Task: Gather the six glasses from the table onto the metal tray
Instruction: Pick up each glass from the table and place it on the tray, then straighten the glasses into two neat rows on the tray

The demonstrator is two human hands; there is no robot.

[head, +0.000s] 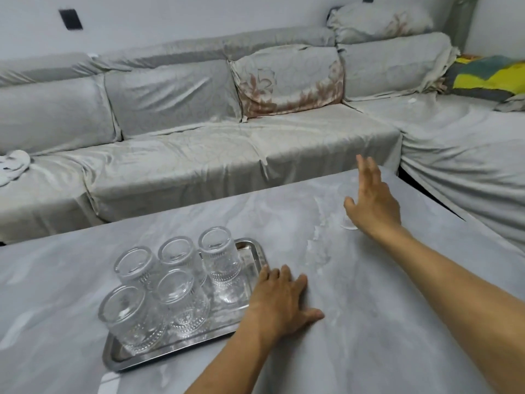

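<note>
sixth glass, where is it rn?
Head view: the sixth glass sits on the table at right, mostly hidden behind the open right hand, well apart from the tray.

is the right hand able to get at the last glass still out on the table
Probably yes. The right hand is spread open right at the sixth glass, which shows only partly behind it. Nothing else stands on that part of the table.

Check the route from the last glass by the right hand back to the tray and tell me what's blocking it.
Nothing visible blocks it. The last glass, mostly hidden behind the right hand, stands on bare table. The stretch across to the metal tray is open tabletop. The left hand rests at the tray's right rim, and the tray's near-right corner looks free.
</note>
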